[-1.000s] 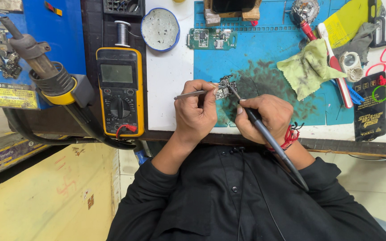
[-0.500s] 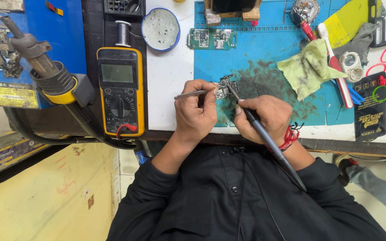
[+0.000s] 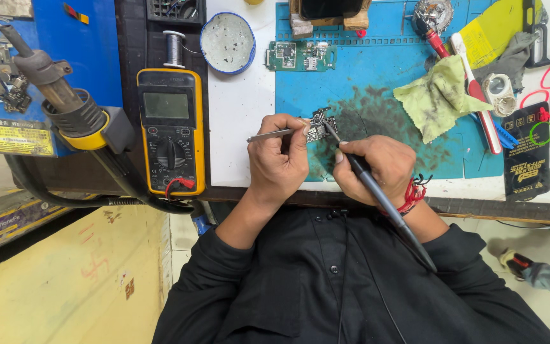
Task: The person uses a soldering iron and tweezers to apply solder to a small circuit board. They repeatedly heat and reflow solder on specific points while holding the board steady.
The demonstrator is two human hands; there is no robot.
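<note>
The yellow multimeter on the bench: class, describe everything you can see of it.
The multimeter lies flat, face up, left of the person's left hand. It has a yellow casing around a dark front, a blank grey screen at the top and a round dial below. A red plug sits at its lower edge. No hand touches it.

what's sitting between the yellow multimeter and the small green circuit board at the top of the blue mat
In the head view, a round blue-rimmed tin lies between the yellow multimeter and the green circuit board, with a solder spool just left of it.
</note>
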